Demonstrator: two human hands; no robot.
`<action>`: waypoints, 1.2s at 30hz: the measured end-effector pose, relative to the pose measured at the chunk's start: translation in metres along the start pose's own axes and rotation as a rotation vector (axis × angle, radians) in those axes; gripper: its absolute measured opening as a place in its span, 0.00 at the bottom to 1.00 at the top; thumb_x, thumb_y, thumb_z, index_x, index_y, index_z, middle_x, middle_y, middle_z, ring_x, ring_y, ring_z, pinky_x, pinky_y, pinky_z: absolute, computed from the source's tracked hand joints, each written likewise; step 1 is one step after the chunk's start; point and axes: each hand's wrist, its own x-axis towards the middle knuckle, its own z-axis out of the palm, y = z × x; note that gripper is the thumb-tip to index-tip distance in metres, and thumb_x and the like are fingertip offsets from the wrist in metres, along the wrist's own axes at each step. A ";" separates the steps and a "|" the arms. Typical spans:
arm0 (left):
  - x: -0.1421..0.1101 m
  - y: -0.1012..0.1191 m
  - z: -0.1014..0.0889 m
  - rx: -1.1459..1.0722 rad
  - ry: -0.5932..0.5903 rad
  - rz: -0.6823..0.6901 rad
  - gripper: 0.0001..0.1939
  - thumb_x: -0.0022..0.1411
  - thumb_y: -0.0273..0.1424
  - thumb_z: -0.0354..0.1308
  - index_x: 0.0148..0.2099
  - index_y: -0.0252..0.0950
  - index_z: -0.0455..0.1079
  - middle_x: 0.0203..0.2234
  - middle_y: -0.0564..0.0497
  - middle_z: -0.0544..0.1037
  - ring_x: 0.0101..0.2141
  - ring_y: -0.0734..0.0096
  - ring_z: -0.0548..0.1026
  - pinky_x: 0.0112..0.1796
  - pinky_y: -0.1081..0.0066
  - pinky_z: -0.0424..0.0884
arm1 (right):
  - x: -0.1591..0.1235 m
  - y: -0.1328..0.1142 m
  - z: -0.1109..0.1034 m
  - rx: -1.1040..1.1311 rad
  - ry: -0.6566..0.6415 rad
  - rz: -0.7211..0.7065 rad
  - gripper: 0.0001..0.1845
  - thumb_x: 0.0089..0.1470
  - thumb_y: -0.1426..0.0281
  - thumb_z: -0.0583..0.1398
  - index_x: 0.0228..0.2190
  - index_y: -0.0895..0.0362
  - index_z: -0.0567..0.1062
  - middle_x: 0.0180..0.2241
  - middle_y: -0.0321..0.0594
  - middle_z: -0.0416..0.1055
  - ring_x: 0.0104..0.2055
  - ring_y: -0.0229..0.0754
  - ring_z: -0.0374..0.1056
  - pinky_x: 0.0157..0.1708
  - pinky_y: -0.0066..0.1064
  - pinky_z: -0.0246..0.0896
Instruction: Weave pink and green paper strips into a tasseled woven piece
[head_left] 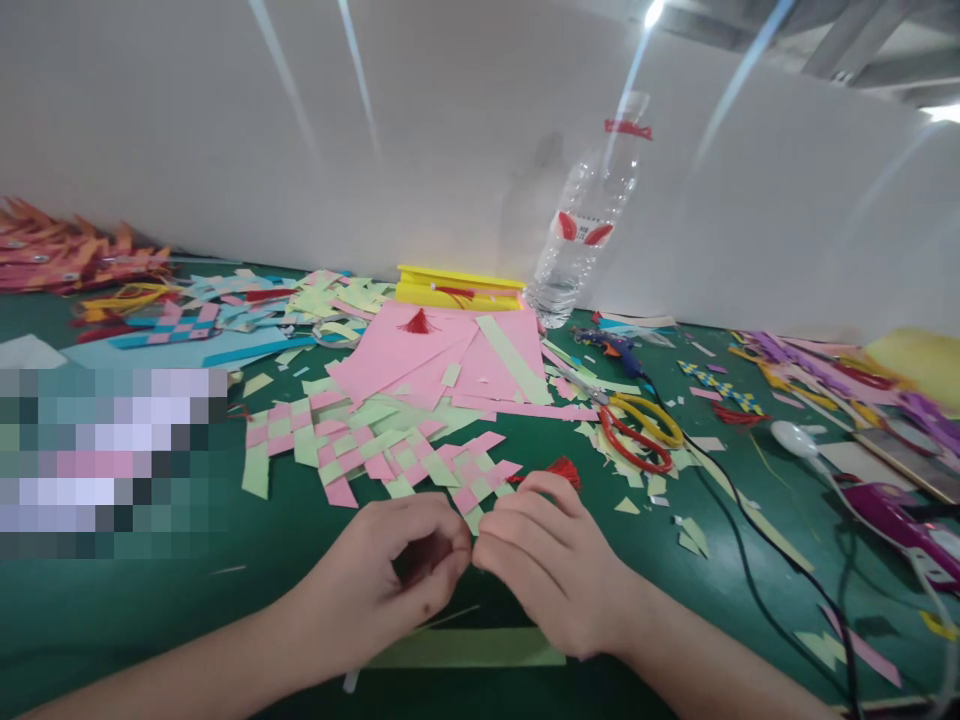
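My left hand [412, 575] is closed in a pinch, its thumb and forefinger making a ring. Touching or nearly touching its fingertips, my right hand [551, 560] is closed too, with the fingers curled down. What lies between the fingertips is hidden. Just beyond them, woven pink and pale green paper pieces [405, 460] lie in a row, one green tip reaching toward my fingers. A red tassel [564, 472] shows behind my right hand. Below my hands a green paper strip [465, 648] lies flat on the table [285, 560].
Scissors [637, 430] with red and yellow handles lie right of centre among scraps. Behind are pink paper sheets [420, 350], a yellow folded piece [457, 288] and a clear plastic bottle [589, 220] by the wall. A purple tool [900, 525] and a black cable [739, 500] occupy the right.
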 end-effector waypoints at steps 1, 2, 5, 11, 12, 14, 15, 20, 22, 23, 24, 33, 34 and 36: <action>0.000 0.000 0.000 -0.036 -0.013 -0.029 0.08 0.60 0.24 0.48 0.29 0.37 0.63 0.20 0.57 0.65 0.19 0.79 0.62 0.20 0.81 0.60 | 0.001 0.000 -0.001 -0.014 0.003 -0.021 0.14 0.59 0.79 0.49 0.32 0.61 0.74 0.31 0.41 0.76 0.38 0.41 0.67 0.45 0.37 0.56; 0.001 0.001 0.000 -0.070 -0.020 -0.050 0.08 0.60 0.25 0.48 0.29 0.37 0.63 0.19 0.58 0.65 0.19 0.79 0.62 0.20 0.81 0.60 | 0.001 0.000 -0.002 -0.031 0.003 -0.038 0.14 0.59 0.79 0.49 0.32 0.61 0.74 0.30 0.41 0.76 0.38 0.41 0.67 0.45 0.37 0.57; 0.003 0.002 0.000 -0.145 -0.058 -0.104 0.07 0.60 0.26 0.48 0.29 0.37 0.62 0.18 0.58 0.64 0.19 0.78 0.61 0.20 0.81 0.60 | 0.002 0.002 -0.005 -0.092 -0.012 -0.094 0.15 0.59 0.78 0.50 0.31 0.59 0.75 0.29 0.40 0.76 0.39 0.40 0.68 0.45 0.36 0.58; 0.006 0.003 -0.001 -0.346 -0.137 -0.221 0.09 0.61 0.32 0.49 0.29 0.37 0.61 0.20 0.57 0.60 0.21 0.77 0.57 0.21 0.79 0.58 | 0.007 0.006 -0.009 -0.116 0.017 -0.211 0.14 0.59 0.76 0.52 0.30 0.56 0.76 0.28 0.35 0.76 0.36 0.37 0.68 0.40 0.33 0.60; 0.006 0.002 -0.001 -0.406 -0.168 -0.244 0.09 0.61 0.34 0.50 0.30 0.36 0.61 0.21 0.57 0.60 0.22 0.77 0.57 0.22 0.79 0.57 | 0.008 0.006 -0.009 -0.109 0.029 -0.224 0.13 0.59 0.76 0.53 0.29 0.56 0.76 0.28 0.34 0.76 0.35 0.37 0.68 0.40 0.33 0.61; 0.005 0.002 -0.001 -0.520 -0.240 -0.294 0.12 0.61 0.38 0.53 0.30 0.36 0.61 0.22 0.57 0.60 0.23 0.77 0.57 0.24 0.77 0.58 | 0.009 0.005 -0.010 -0.097 0.044 -0.256 0.11 0.58 0.75 0.55 0.28 0.54 0.76 0.29 0.33 0.76 0.35 0.36 0.68 0.40 0.32 0.62; 0.005 0.002 -0.001 -0.566 -0.275 -0.319 0.15 0.61 0.41 0.54 0.30 0.36 0.60 0.22 0.56 0.59 0.24 0.76 0.57 0.24 0.76 0.58 | 0.009 0.004 -0.011 -0.089 0.051 -0.270 0.10 0.58 0.74 0.56 0.28 0.53 0.76 0.29 0.32 0.76 0.36 0.35 0.68 0.40 0.31 0.62; 0.002 0.000 0.000 -0.754 -0.361 -0.416 0.25 0.56 0.55 0.56 0.29 0.36 0.59 0.18 0.59 0.56 0.19 0.80 0.53 0.19 0.77 0.52 | 0.001 0.003 -0.009 -0.089 0.039 -0.323 0.06 0.55 0.70 0.62 0.26 0.51 0.75 0.34 0.28 0.77 0.40 0.34 0.68 0.37 0.29 0.65; 0.000 -0.002 -0.002 -0.820 -0.330 -0.407 0.25 0.57 0.55 0.55 0.29 0.37 0.59 0.16 0.60 0.53 0.14 0.83 0.50 0.16 0.78 0.46 | -0.001 0.006 -0.008 -0.093 0.018 -0.314 0.07 0.56 0.70 0.61 0.26 0.50 0.75 0.33 0.28 0.77 0.39 0.34 0.68 0.37 0.29 0.65; -0.002 -0.004 -0.003 -0.820 -0.301 -0.388 0.25 0.58 0.55 0.55 0.29 0.37 0.59 0.16 0.60 0.53 0.13 0.84 0.49 0.14 0.78 0.45 | -0.002 0.008 -0.008 -0.092 0.013 -0.283 0.08 0.57 0.70 0.59 0.26 0.51 0.75 0.32 0.29 0.77 0.37 0.34 0.68 0.38 0.30 0.64; -0.003 -0.006 -0.005 -0.791 -0.268 -0.364 0.24 0.59 0.54 0.54 0.29 0.38 0.59 0.16 0.60 0.54 0.12 0.85 0.49 0.14 0.77 0.44 | -0.002 0.010 -0.007 -0.091 0.012 -0.237 0.09 0.59 0.71 0.57 0.27 0.52 0.74 0.31 0.30 0.78 0.36 0.34 0.69 0.39 0.31 0.64; 0.007 -0.013 -0.014 -0.315 -0.001 -0.315 0.16 0.67 0.41 0.49 0.31 0.37 0.65 0.11 0.63 0.54 0.11 0.83 0.52 0.16 0.78 0.55 | -0.010 0.052 -0.011 -0.189 0.220 0.260 0.11 0.53 0.80 0.59 0.31 0.52 0.73 0.28 0.37 0.76 0.32 0.41 0.71 0.37 0.37 0.63; 0.008 -0.014 -0.014 -0.287 0.009 -0.325 0.15 0.67 0.40 0.49 0.31 0.36 0.66 0.11 0.63 0.55 0.11 0.82 0.53 0.16 0.78 0.56 | -0.011 0.058 -0.012 -0.221 0.265 0.296 0.13 0.54 0.81 0.57 0.33 0.51 0.74 0.31 0.39 0.76 0.36 0.43 0.71 0.39 0.39 0.64; 0.008 -0.015 -0.014 -0.265 0.019 -0.327 0.15 0.67 0.39 0.49 0.32 0.36 0.68 0.11 0.62 0.57 0.10 0.82 0.57 0.16 0.79 0.59 | -0.014 0.068 -0.013 -0.267 0.293 0.384 0.19 0.56 0.84 0.51 0.34 0.51 0.76 0.41 0.41 0.76 0.48 0.47 0.68 0.47 0.45 0.62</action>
